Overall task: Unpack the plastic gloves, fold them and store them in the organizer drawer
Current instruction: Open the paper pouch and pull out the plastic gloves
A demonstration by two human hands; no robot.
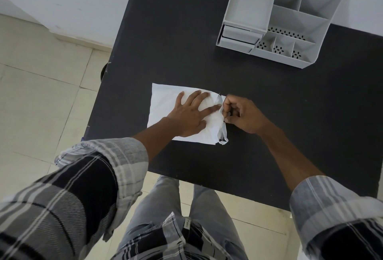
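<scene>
A white packet of plastic gloves (163,104) lies flat on the black table (186,42), near its middle. My left hand (190,112) rests palm down on the packet with its fingers spread, pressing it to the table. At the packet's right edge, my right hand (240,114) pinches a thin clear plastic glove (222,135), part of which hangs loose at the lower right corner. The grey organizer (290,17) stands at the table's far right, its two small drawers (238,38) at the front left, both shut.
The organizer has several open compartments on top, some with perforated floors. A white wall runs behind the table. Pale floor tiles lie to the left and below. My legs stand at the table's near edge.
</scene>
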